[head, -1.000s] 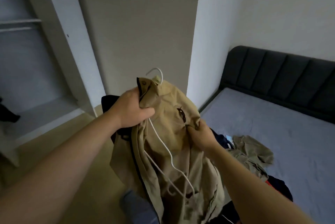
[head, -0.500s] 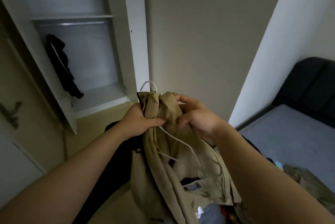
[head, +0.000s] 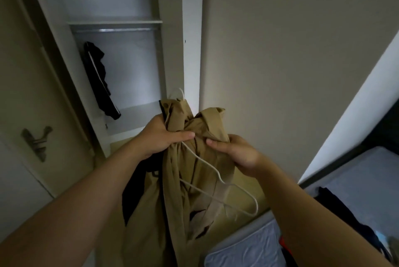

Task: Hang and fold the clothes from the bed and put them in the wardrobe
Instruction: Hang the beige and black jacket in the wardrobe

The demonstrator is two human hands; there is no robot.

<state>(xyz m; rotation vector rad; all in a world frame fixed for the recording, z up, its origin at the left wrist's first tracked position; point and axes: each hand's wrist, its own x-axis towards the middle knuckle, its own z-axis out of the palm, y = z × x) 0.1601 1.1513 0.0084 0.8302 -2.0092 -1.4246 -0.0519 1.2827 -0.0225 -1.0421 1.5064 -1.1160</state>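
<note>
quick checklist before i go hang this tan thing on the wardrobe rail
1. left hand grips the tan garment near its top: ok
2. right hand pinches the fabric: ok
3. white hanger seated inside the shoulders: not ok, one arm lies bare outside the cloth
4. hook pokes free above the fabric: ok
5. wardrobe rail has room beside the dark garment: ok
6. garment hangs straight: not ok, it is bunched
</note>
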